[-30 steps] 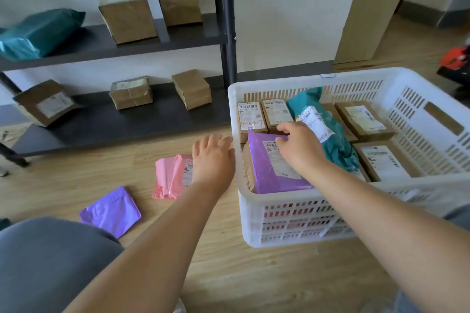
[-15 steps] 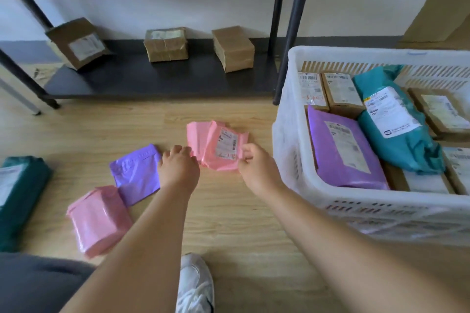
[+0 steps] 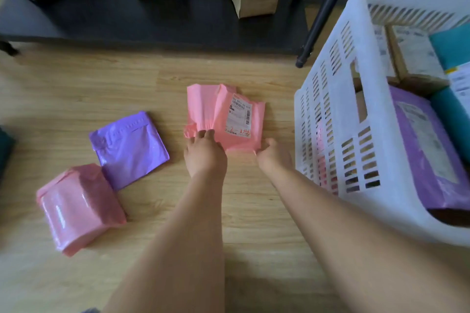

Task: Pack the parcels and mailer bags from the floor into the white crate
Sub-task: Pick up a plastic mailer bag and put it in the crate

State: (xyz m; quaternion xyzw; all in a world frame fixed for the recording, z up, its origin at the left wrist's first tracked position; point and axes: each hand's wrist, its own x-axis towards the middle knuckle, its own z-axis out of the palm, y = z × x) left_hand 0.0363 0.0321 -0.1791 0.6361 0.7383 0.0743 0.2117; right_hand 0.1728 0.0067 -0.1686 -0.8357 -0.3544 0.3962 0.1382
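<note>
A pink mailer bag with a white label [image 3: 223, 114] lies on the wooden floor in the middle. My left hand [image 3: 203, 154] grips its near left edge and my right hand [image 3: 273, 156] pinches its near right corner. To the left lie a purple mailer bag [image 3: 129, 148] and a second pink mailer bag [image 3: 77, 207]. The white crate [image 3: 330, 119] stands at the right, holding a purple bag [image 3: 427, 150], teal bags and brown parcels.
A dark low shelf [image 3: 152, 25] runs along the back with several brown parcels on it; its black legs [image 3: 323, 12] stand close to the crate's left wall. A dark teal bag shows at the far left edge [image 3: 5, 150].
My right hand left the purple bag in the crate and came down to the floor. Both hands have closed on the labelled pink bag, and the view has dropped lower and closer.
</note>
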